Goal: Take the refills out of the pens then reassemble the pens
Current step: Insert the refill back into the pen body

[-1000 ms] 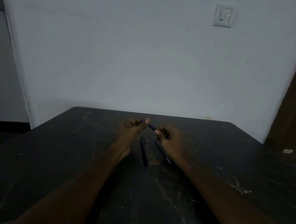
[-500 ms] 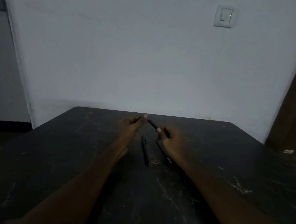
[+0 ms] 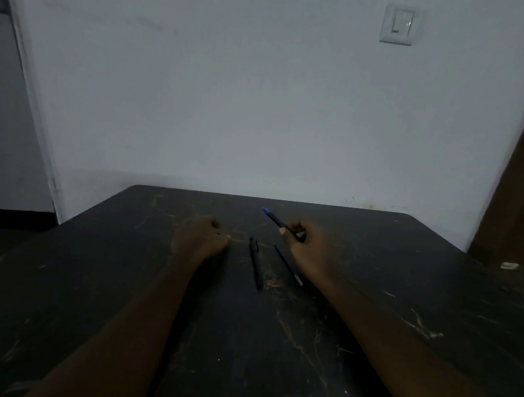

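Since the earlier frames the two hands have drawn apart: the left hand point(image 3: 202, 239) has let go of the pen and dropped toward nine o'clock, while the right hand point(image 3: 308, 243) alone carries the pen away toward two o'clock.

Nearest, both bare forearms reach in over the worktop point(image 3: 98, 281), a dark, matt slab veined with pale scratches like worn stone; between the hands a whole black pen point(image 3: 256, 262) lies flat, slim and cylindrical, running roughly six to twelve o'clock; just beside it at three o'clock rests a loose refill point(image 3: 287, 264), a much thinner rod with a pale metallic tip at its near end, apart from the pen.

So I judge one refill already out, though where its barrel is I cannot tell; the lying pen looks untouched and unopened; reassembly is all to come.

Farther on, the left hand's fingers are curled into a loose fist close to the worktop, whether around a small part I cannot tell; the right hand's fingers are wrapped round the held pen point(image 3: 279, 223), a dark barrel with a blue tip pointing up toward eleven o'clock; behind stand a plain pale wall and a white light switch point(image 3: 399, 23).
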